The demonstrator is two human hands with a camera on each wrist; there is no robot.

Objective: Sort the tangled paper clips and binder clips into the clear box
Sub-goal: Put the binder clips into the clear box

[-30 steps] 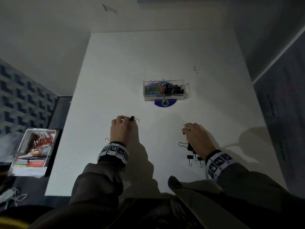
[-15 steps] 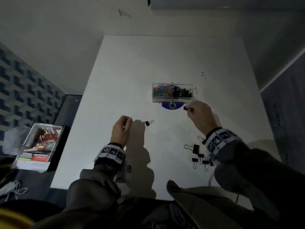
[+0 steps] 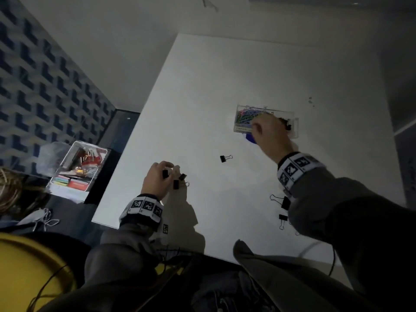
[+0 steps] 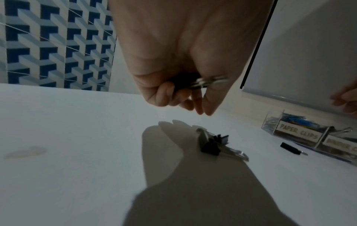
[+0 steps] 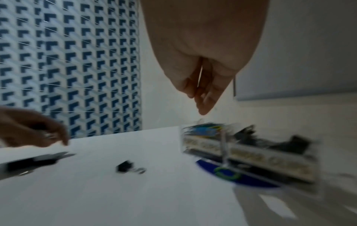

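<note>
Black metal binder clip (image 4: 190, 83) is pinched in the left hand (image 3: 157, 180). Right hand (image 3: 269, 129), fingers relaxed and holding nothing, hovers over the clear plastic box (image 3: 295, 129).

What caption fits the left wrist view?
Left hand grips a binder clip above more binder clips on the white table, labelled clear box beyond.

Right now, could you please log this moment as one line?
left hand: holds binder clip | right hand: over clear box | loose clips on table
</note>
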